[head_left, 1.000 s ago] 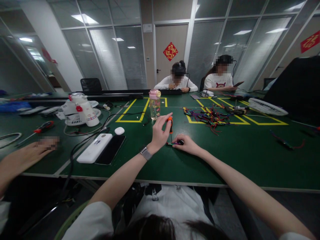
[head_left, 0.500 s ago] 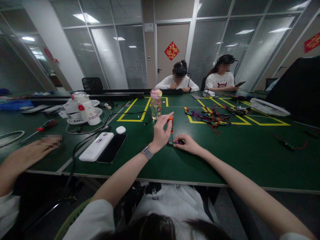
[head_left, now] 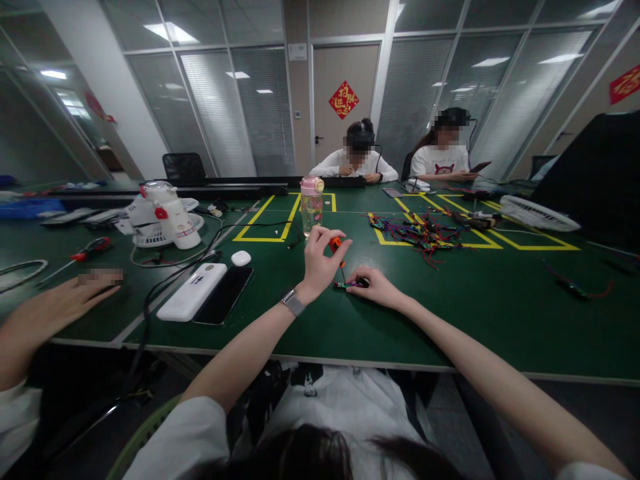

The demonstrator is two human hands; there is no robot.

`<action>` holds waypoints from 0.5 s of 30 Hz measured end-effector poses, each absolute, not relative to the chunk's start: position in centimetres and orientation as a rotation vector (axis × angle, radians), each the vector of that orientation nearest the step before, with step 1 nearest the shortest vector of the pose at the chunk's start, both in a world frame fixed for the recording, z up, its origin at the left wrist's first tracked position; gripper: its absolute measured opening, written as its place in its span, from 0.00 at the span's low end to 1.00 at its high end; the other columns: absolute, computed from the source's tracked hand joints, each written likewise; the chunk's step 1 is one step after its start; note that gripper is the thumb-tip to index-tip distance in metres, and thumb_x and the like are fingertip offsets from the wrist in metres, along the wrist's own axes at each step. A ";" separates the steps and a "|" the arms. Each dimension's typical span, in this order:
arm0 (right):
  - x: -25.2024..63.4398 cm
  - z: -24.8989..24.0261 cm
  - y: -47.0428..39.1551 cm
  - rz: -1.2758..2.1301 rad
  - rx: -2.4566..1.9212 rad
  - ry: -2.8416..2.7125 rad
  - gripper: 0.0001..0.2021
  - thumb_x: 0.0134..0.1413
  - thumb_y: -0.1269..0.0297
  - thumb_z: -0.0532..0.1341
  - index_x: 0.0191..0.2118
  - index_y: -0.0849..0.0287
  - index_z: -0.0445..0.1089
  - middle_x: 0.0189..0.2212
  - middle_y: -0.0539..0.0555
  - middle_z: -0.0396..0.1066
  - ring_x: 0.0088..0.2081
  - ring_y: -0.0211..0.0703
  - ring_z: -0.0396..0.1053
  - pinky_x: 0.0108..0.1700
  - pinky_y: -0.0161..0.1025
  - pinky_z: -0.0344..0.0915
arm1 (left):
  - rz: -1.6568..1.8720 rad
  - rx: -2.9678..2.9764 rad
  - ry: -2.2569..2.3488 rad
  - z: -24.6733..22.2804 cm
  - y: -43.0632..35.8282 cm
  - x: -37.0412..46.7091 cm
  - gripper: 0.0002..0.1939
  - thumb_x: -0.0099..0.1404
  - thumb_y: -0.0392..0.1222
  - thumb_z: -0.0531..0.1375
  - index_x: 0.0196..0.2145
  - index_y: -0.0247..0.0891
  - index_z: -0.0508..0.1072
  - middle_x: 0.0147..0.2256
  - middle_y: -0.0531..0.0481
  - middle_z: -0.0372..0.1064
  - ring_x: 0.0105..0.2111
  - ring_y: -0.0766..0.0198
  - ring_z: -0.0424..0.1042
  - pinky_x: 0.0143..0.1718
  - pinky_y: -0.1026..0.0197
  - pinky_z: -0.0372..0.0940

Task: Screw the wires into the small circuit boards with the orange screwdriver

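My left hand point(head_left: 324, 262), with a watch on its wrist, has its fingers curled round the orange handle of a screwdriver point(head_left: 337, 245). The screwdriver's shaft points down at a small green circuit board point(head_left: 341, 285) on the green table. My right hand point(head_left: 374, 287) pinches the board and its thin wires from the right side, low against the table top. A pink-lidded bottle point(head_left: 312, 207) stands just behind my left hand. Beyond my right hand lies a tangled pile of wired boards point(head_left: 430, 232).
A white power bank point(head_left: 193, 292), a black phone point(head_left: 223, 295) and a white case point(head_left: 241, 258) lie left. Another person's hand point(head_left: 95, 287) rests near a red screwdriver point(head_left: 91, 249). One wired board point(head_left: 573, 288) lies right. Two people sit opposite.
The orange handle has tilted, its top now further left. My left hand's fingers have curled and shifted slightly around it. My right hand stays at the board.
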State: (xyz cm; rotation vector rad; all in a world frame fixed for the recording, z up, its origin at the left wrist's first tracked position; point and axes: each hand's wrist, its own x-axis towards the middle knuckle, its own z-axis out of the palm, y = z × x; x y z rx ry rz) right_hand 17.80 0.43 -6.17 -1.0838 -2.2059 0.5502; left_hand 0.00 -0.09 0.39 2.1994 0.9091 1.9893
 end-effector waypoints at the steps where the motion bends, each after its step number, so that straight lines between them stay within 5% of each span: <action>1: 17.8 -6.2 0.4 0.550 -1.085 -2.207 0.05 0.50 0.66 0.65 0.34 0.60 0.75 0.30 0.54 0.73 0.36 0.44 0.67 0.41 0.41 0.63 | 1.991 2.197 0.921 0.4 0.0 -0.1 0.08 0.65 0.45 0.60 0.37 0.39 0.74 0.34 0.51 0.63 0.35 0.65 0.66 0.39 0.61 0.64; 7: 17.8 -6.1 0.4 0.545 -1.086 -2.207 0.05 0.49 0.66 0.65 0.33 0.59 0.75 0.31 0.53 0.73 0.36 0.44 0.67 0.41 0.40 0.63 | 1.823 2.223 0.803 0.2 0.0 -0.1 0.17 0.73 0.40 0.46 0.55 0.41 0.66 0.45 0.46 0.68 0.47 0.62 0.67 0.51 0.56 0.62; 12: 17.9 -6.2 0.5 0.551 -1.088 -2.203 0.05 0.49 0.66 0.65 0.33 0.59 0.75 0.31 0.53 0.73 0.36 0.44 0.67 0.42 0.40 0.63 | 1.921 2.206 0.889 0.3 -0.1 0.0 0.11 0.66 0.44 0.58 0.45 0.40 0.73 0.37 0.49 0.66 0.38 0.64 0.67 0.43 0.60 0.65; 15: 17.9 -6.3 0.6 0.556 -1.081 -2.202 0.05 0.49 0.66 0.65 0.33 0.59 0.75 0.31 0.53 0.73 0.36 0.44 0.67 0.41 0.40 0.63 | 1.904 2.220 0.910 0.2 -0.1 0.0 0.13 0.67 0.45 0.56 0.47 0.41 0.73 0.37 0.49 0.63 0.38 0.64 0.66 0.43 0.60 0.64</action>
